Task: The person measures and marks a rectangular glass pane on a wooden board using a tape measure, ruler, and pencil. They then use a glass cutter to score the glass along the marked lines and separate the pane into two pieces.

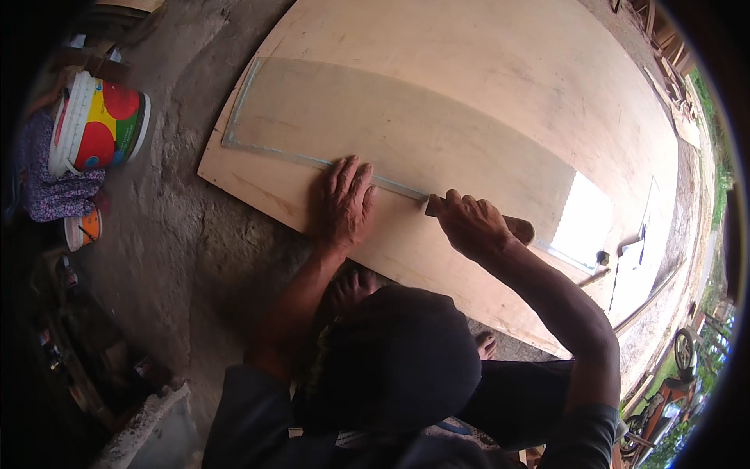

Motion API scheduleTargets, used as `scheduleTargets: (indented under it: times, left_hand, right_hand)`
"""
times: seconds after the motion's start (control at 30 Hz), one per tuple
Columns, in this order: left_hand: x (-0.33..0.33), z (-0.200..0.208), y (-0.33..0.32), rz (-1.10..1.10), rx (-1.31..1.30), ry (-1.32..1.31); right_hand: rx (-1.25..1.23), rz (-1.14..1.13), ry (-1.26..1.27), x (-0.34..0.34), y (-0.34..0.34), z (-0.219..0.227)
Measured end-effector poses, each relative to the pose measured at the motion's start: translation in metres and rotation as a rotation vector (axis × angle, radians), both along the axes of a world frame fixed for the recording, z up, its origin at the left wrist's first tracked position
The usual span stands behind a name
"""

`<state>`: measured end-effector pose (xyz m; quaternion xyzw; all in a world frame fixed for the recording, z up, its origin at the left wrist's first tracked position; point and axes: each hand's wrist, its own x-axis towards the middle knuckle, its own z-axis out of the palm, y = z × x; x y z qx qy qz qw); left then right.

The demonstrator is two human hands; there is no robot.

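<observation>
The glass sheet (422, 144) lay flat on the plywood board (500, 47) before you. Your left hand (344, 207) rested palm-down at its near edge, fingers slightly parted and gripping nothing. Your right hand's (473, 223) fingers curled tightly around a brown block (522, 229), its end at that same edge. The glass looked stiff, slick and brittle, probably fairly heavy; two hands on opposite long edges, clear of the corners, seemed the safest hold.

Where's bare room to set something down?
Most: plywood board beyond the far edge of the glass pane. Smaller: the board's near strip, between left hand and right hand. Crowded: the pane's near edge, with both hands and the brown tool.
</observation>
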<state>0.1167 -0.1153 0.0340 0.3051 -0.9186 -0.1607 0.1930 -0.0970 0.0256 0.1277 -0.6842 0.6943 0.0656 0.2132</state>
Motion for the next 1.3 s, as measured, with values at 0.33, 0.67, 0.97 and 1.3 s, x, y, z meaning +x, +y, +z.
scheduleTargets:
  times: [0.33,0.67,0.97,1.3]
  left_hand:
    - [0.000,0.000,0.000,-0.006,-0.039,-0.017]
    - [-0.001,0.003,-0.002,-0.018,-0.045,-0.005]
    - [-0.001,0.001,-0.001,-0.002,-0.041,0.008]
    - [0.002,0.000,0.000,-0.003,-0.064,-0.021]
  right_hand:
    - [-0.069,-0.012,-0.022,0.005,-0.006,-0.005]
    - [-0.057,0.055,0.075,0.006,-0.008,-0.005]
    - [0.039,0.019,0.018,0.006,-0.010,0.005]
    - [-0.018,0.056,0.054,0.009,-0.003,0.001]
